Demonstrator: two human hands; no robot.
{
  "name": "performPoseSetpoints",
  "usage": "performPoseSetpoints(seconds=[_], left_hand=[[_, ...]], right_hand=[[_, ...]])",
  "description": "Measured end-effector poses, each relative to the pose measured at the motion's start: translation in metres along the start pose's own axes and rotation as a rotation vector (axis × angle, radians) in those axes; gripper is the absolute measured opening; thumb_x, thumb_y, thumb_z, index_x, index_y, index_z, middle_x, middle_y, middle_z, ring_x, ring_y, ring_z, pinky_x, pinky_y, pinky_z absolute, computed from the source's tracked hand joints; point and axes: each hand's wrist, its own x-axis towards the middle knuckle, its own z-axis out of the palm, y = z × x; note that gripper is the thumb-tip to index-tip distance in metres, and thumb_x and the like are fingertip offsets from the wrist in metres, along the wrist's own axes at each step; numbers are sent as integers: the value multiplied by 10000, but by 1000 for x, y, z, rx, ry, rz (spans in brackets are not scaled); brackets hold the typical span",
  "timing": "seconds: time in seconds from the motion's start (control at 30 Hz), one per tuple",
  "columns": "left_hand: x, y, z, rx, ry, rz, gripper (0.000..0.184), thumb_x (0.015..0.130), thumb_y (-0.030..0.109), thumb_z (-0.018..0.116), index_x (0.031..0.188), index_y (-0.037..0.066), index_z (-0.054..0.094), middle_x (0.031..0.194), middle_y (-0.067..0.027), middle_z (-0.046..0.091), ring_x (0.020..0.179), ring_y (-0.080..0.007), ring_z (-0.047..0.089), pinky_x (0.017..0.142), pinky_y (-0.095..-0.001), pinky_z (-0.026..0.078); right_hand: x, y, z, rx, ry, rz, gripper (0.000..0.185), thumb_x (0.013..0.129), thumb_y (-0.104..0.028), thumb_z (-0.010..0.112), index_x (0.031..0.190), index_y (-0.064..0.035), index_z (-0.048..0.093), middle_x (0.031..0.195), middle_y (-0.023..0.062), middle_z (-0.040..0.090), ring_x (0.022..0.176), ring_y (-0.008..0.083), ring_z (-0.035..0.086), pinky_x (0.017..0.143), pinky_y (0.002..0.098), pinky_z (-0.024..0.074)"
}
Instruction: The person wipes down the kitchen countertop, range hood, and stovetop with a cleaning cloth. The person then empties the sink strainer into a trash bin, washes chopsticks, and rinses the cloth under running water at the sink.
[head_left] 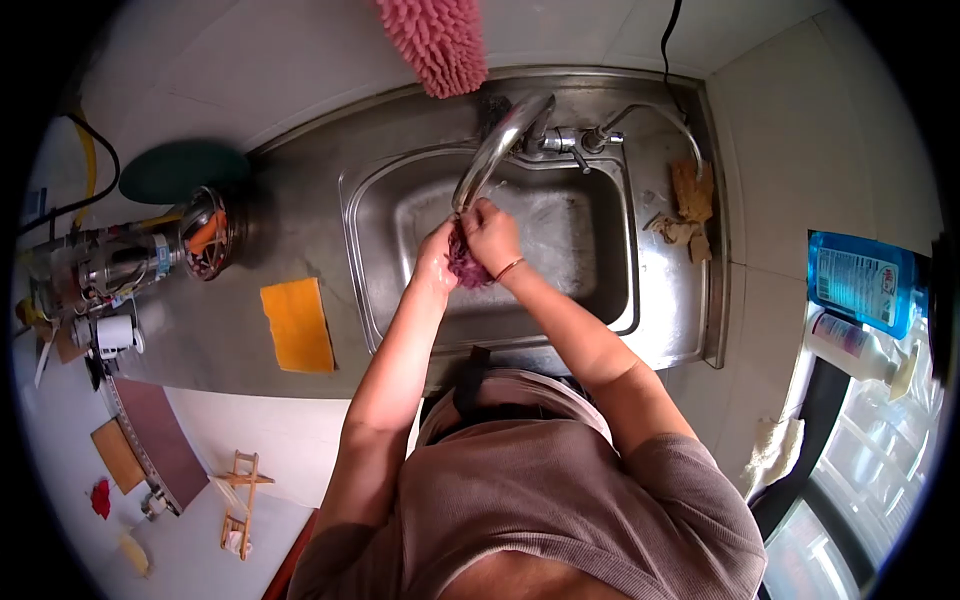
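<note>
Both hands are together over the sink, just beneath the spout of the metal faucet. Between them is a crumpled purple cloth, bunched up and partly covered by the fingers. My left hand is closed on its left side and looks wet. From above and the right, my right hand grips the same cloth with curled fingers. A thin bracelet circles the right wrist.
An orange cloth lies on the counter left of the sink. Farther left is a metal container holding orange-handled items. Brown rags sit at the right. A pink chenille mitt hangs behind; a blue bottle stands far right.
</note>
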Motion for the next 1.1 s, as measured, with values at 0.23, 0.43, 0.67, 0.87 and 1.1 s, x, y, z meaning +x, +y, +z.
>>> performPoseSetpoints(seconds=[0.23, 0.43, 0.67, 0.87, 1.1], left_hand=[[3, 22, -4, 352, -141, 173, 116, 873, 167, 543, 886, 68, 600, 852, -17, 615, 814, -130, 594, 730, -279, 490], [28, 13, -21, 92, 105, 316, 231, 889, 279, 533, 966, 70, 593, 905, -67, 624, 863, -174, 594, 754, -312, 489], [32, 0, -46, -485, -719, -83, 358, 906, 346, 450, 1001, 27, 583, 959, -89, 628, 904, -199, 595, 811, -343, 463], [-6, -1, 16, -30, 54, 91, 306, 919, 274, 417, 1016, 26, 567, 972, -77, 617, 872, -173, 590, 774, -323, 480], [26, 23, -36, -271, -663, -18, 273, 890, 307, 455, 835, 66, 571, 770, -49, 600, 693, -159, 584, 620, -293, 486]], right_hand=[[37, 55, -36, 579, -694, 152, 313, 744, -82, 565, 1053, -44, 588, 1084, 70, 581, 993, 191, 544, 853, 291, 432], [28, 33, -18, 985, -395, 371, 285, 697, -17, 566, 979, -34, 600, 823, 19, 613, 752, 142, 578, 692, 259, 467], [-37, -42, 0, 176, -5, -305, 255, 698, -267, 627, 797, -33, 600, 776, 188, 597, 740, 350, 591, 676, 383, 486], [14, -16, 3, 87, -11, 82, 192, 740, -230, 573, 761, -48, 630, 754, 207, 603, 698, 397, 576, 621, 446, 468], [-30, -50, -1, 44, -24, -352, 186, 723, -241, 594, 724, -55, 608, 708, 159, 597, 649, 349, 589, 565, 417, 475]])
